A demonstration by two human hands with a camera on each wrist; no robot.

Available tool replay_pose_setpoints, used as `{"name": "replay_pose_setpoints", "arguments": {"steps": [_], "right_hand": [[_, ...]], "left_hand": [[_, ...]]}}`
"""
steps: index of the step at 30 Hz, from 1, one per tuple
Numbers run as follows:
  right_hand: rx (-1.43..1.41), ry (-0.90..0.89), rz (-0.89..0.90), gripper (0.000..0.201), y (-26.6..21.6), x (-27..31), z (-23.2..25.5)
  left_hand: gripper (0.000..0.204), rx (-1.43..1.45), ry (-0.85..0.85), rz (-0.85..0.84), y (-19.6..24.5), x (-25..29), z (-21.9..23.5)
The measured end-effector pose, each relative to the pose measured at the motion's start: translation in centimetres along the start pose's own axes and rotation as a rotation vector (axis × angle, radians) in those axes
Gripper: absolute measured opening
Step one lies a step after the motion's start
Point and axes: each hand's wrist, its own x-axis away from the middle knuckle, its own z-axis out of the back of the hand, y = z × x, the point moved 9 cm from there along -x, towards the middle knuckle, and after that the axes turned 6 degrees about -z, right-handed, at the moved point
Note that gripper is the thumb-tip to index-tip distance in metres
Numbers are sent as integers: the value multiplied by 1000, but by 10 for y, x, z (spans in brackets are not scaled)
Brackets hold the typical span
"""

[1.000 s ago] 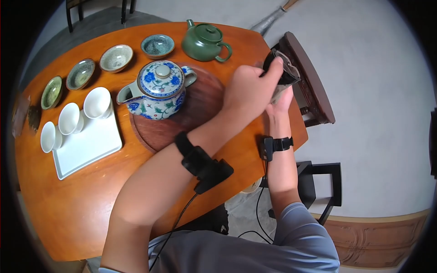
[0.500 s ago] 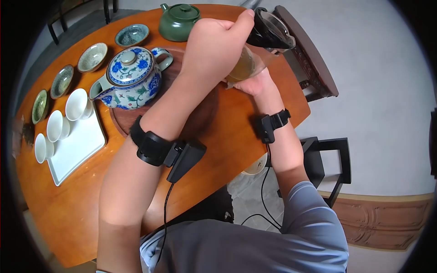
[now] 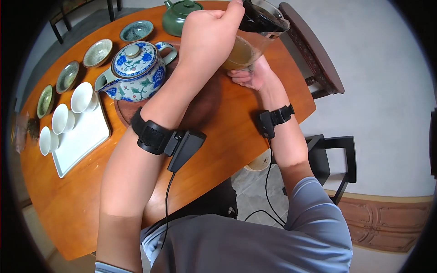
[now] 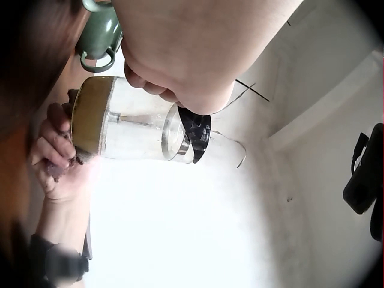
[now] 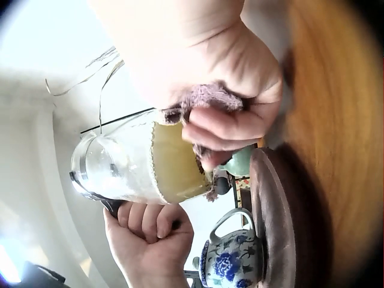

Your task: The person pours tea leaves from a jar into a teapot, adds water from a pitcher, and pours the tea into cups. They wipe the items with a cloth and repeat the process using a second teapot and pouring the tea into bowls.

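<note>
My left hand [image 3: 207, 43] grips the handle of a glass pot [image 3: 255, 45] with a black rim and lid, raised over the far right of the table. Yellowish liquid fills the lower part of the pot, as the left wrist view shows. Under its base is my right hand [image 3: 257, 77], fingers curled round a bunched purplish cloth [image 5: 210, 99] held against the glass bottom. Left of my left forearm stands a blue-and-white floral teapot [image 3: 139, 73] with its lid on, over a round dark wooden board [image 3: 205, 107].
A green teapot [image 3: 175, 20] stands at the back. Several glazed bowls [image 3: 98, 52] line the far left edge. White cups [image 3: 63, 119] stand along a white tray [image 3: 84, 145]. Dark wooden furniture [image 3: 314, 50] and a black chair [image 3: 337, 159] are beyond the table's right side.
The glass pot and both hands have moved closer to me, and the pot's liquid now shows. My right hand's curled fingers have come into sight beneath it. The head view has shifted.
</note>
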Motion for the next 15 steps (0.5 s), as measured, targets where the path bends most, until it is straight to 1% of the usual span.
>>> {"name": "replay_pose_setpoints", "arguments": {"steps": [1,2,4,5,6,7,8,9,10,11,12,14,15], "right_hand": [[-32,-196,-36,54,1,1,-16],[-29,-201,-41,54,0,2,-16],[95,-84,81,49,-13,6,-9],[98,-85,79,49,-12,9,-9],[71,52,253,49,-29,14,4],[46,187,427,50,-45,22,15],[53,184,426,50,-46,20,-1],[-1,367,700,49,-63,35,-2],[-58,549,973,48,-74,57,-2],[94,369,976,59,-82,57,-9],[131,364,968,58,-81,61,-10],[120,236,990,55,-73,68,-45],[119,234,984,55,-72,68,-43]], "left_hand": [[59,-24,18,34,-2,-2,0],[59,-49,38,69,-5,-3,2],[58,-31,53,54,-2,-4,4],[58,-9,59,41,1,-5,5],[58,-7,63,38,3,-5,6],[59,-4,47,79,1,-5,6],[59,0,32,121,-2,-5,5],[59,2,39,117,-3,-4,6],[59,66,20,124,-5,-3,3],[61,130,1,131,-6,-2,0],[61,131,8,130,-8,-1,1],[57,125,-152,227,-12,6,-11],[56,126,-165,223,-11,8,-15]]}}
